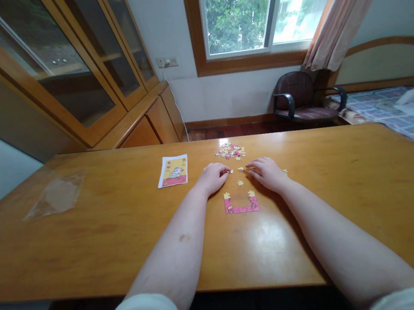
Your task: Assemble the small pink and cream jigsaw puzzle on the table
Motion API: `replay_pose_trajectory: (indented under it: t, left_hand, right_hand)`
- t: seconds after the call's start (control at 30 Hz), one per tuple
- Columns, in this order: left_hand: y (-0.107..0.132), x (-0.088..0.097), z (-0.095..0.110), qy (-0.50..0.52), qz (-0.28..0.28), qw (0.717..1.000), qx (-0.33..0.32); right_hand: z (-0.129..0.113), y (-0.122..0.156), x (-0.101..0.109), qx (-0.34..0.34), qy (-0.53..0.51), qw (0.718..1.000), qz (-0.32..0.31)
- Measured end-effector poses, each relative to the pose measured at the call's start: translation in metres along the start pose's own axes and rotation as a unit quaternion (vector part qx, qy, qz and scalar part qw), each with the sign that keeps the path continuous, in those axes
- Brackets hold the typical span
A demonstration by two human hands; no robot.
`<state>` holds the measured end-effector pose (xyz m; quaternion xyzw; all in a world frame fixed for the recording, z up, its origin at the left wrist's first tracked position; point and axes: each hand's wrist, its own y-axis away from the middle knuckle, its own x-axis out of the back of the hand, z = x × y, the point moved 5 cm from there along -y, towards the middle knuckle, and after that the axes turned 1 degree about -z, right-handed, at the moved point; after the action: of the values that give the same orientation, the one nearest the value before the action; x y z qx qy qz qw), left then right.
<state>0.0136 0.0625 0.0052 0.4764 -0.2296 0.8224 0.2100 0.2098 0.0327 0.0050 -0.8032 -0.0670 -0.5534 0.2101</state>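
Note:
My left hand [214, 178] rests on the table with its fingers curled together, the tips on a small pale jigsaw piece [231, 171]. Opposite it, my right hand [266, 172] has its fingers apart, just right of another loose piece [241, 169]. Between the hands and nearer to me lies a single yellow piece [240, 183]. Below that is a joined U-shaped strip of puzzle [242, 209], pink along the bottom with yellow pieces topping both sides. Beyond my hands sits a pile of loose jigsaw pieces [230, 151]. One yellow piece [285, 171] is partly seen beside my right wrist.
A picture card [173, 171] with a white animal on yellow and pink lies left of my left hand. Farther left is a clear plastic bag [57, 194]. The wooden table [127, 247] ends near a glass-fronted cabinet [76, 65]; an armchair [298, 94] and bed stand beyond.

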Motion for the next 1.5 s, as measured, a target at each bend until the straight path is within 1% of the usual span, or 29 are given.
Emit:
replay_pose_trajectory:
  t: [0.13, 0.33, 0.53, 0.73, 0.9, 1.07, 1.17, 1.23, 1.37, 1.5]
  left_hand:
    - [0.002, 0.001, 0.003, -0.030, 0.001, 1.000, 0.008]
    - [0.001, -0.001, 0.005, -0.047, -0.015, 0.999, 0.012]
    - [0.000, 0.001, 0.009, -0.063, -0.028, 0.998, 0.014]
    - [0.000, 0.001, 0.012, -0.064, -0.026, 0.998, -0.001]
    - [-0.001, -0.001, 0.008, -0.074, -0.016, 0.997, 0.007]
    - [0.002, 0.005, 0.008, -0.074, 0.015, 0.997, 0.031]
    - [0.005, 0.007, 0.009, -0.081, 0.011, 0.996, 0.029]
    - [0.006, 0.007, 0.009, -0.088, 0.004, 0.996, 0.024]
    - [0.007, 0.009, 0.007, -0.098, 0.010, 0.995, 0.019]
    - [0.005, 0.008, 0.005, -0.094, 0.007, 0.995, 0.017]
  right_hand:
    - [-0.009, 0.000, -0.005, 0.011, 0.002, 1.000, -0.015]
    - [-0.006, -0.001, -0.006, -0.008, -0.015, 1.000, -0.018]
    - [-0.008, -0.001, -0.006, 0.009, -0.023, 1.000, -0.014]
    - [-0.009, -0.001, -0.007, 0.007, -0.013, 1.000, -0.024]
    - [-0.011, -0.002, -0.012, 0.018, 0.016, 0.998, -0.055]
    - [-0.009, 0.000, -0.014, -0.007, 0.051, 0.997, -0.055]
    - [-0.010, 0.002, -0.014, -0.021, 0.069, 0.995, -0.067]
    - [-0.012, 0.002, -0.014, -0.022, 0.067, 0.994, -0.078]
    - [-0.017, 0.002, -0.015, -0.008, 0.045, 0.995, -0.091]
    - [-0.017, 0.001, -0.016, 0.003, 0.031, 0.997, -0.075]
